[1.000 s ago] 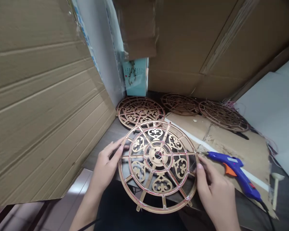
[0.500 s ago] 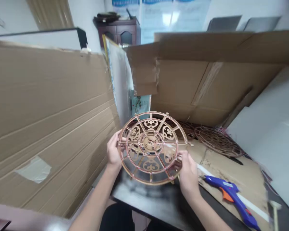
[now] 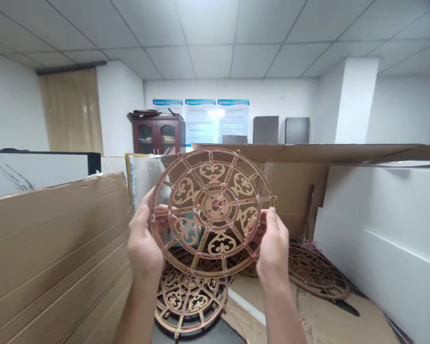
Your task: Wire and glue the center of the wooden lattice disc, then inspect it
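Fingers curled behind the rim and thumb at its side, a person's left hand [image 3: 145, 246] grips a gold-coloured openwork disc [image 3: 222, 244]; opposite, the right hand [image 3: 274, 243] pinches the rim, its thumb nearer the camera and its fingers visible through the spokes. The openwork disc is held up in the air above the surface [image 3: 215, 334], its scrollwork and hub facing the camera, thin reddish and pale wires running along its rings.

Below it, toward the left edge of the dark surface, lies a lower disc [image 3: 175, 300] of similar pattern. A cardboard sheet [image 3: 326, 315] covers the right part, a white strip [image 3: 246, 306] lying across its left portion. A darker disc [image 3: 317, 272] rests toward the far right corner, with pinkish wires at its back. More discs lie partly hidden behind the one held up.

Cardboard walls [image 3: 64, 243] stand along the left and far edges; white boards [image 3: 372, 239] line the right. In the room beyond, a dark red cabinet [image 3: 157, 136] with glazed doors stands beside three blue-topped posters [image 3: 200, 122], one bright with glare. A tan curtain [image 3: 71, 110] hangs at left, a white column [image 3: 360, 100] rises at right, and a panelled ceiling [image 3: 208, 62] spans overhead.
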Demonstrator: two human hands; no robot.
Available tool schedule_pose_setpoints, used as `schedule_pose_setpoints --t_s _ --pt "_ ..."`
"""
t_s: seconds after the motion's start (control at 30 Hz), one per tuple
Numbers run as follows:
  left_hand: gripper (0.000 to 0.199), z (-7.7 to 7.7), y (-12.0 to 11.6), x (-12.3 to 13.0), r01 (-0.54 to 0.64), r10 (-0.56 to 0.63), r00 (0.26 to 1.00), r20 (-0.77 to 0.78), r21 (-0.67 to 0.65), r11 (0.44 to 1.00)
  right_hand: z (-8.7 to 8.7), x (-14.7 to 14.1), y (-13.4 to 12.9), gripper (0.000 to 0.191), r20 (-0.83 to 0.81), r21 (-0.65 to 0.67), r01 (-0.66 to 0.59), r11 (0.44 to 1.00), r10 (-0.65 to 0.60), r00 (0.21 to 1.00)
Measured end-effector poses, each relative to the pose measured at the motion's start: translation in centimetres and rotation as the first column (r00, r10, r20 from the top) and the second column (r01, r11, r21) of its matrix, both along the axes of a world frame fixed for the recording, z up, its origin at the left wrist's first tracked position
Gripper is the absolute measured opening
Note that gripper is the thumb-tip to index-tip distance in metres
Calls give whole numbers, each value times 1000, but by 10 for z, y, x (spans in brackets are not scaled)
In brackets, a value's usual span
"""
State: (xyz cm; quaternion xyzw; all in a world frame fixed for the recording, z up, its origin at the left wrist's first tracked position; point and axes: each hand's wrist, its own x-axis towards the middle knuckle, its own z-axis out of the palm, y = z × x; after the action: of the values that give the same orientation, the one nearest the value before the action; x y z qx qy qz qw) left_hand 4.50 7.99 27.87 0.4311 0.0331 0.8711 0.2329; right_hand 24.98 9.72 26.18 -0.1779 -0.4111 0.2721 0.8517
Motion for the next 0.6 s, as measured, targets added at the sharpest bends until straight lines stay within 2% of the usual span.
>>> schedule_pose_setpoints --t_s 0.1,0.2,0.3,0.43,0.53,0.6 --pt "47 -8 -2 -3 98 -105 978 -180 -47 994 -2 6 0 37 -42 24 59 998 -58 997" --pt "48 -10 -6 -13 31 -70 928 -365 -113 993 0 12 -3 37 -73 44 147 988 -143 987" --pt "42 -7 -12 -27 -45 -4 928 -372 -122 991 2 17 -7 36 -145 60 209 976 -198 969" --pt "39 -5 -22 -40 32 -122 899 -420 -215 976 3 19 -10 32 -194 11 164 986 -159 968" --pt "45 -18 -27 -36 25 -123 892 -435 -225 974 2 18 -11 33 -183 4 170 985 -167 969" --pt "46 -35 -28 -29 -73 -2 927 -374 -187 980 1 17 -13 35 -176 18 182 983 -176 969"
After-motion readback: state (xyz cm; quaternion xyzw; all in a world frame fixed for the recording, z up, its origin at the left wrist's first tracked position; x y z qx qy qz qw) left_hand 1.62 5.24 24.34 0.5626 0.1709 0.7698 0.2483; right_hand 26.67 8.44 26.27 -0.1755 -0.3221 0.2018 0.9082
